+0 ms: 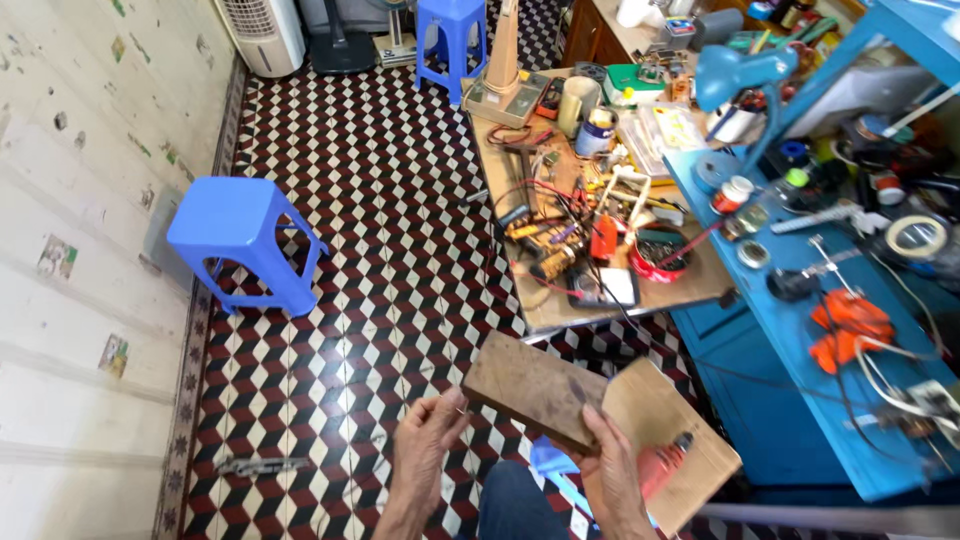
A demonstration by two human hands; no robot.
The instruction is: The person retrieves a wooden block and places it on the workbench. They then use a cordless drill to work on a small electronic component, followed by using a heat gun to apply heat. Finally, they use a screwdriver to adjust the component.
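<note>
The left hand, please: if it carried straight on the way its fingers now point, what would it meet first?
Most likely the dark wooden block. The left hand points up and to the right, its fingertips right at the block's near end, which the right hand holds. Whether they already touch is unclear.

The floor (380, 250) wears a red, black and white cube pattern. The stool (243, 235) is bright blue, the workbench (800, 330) blue, the wooden block (535, 388) dark brown.
</note>
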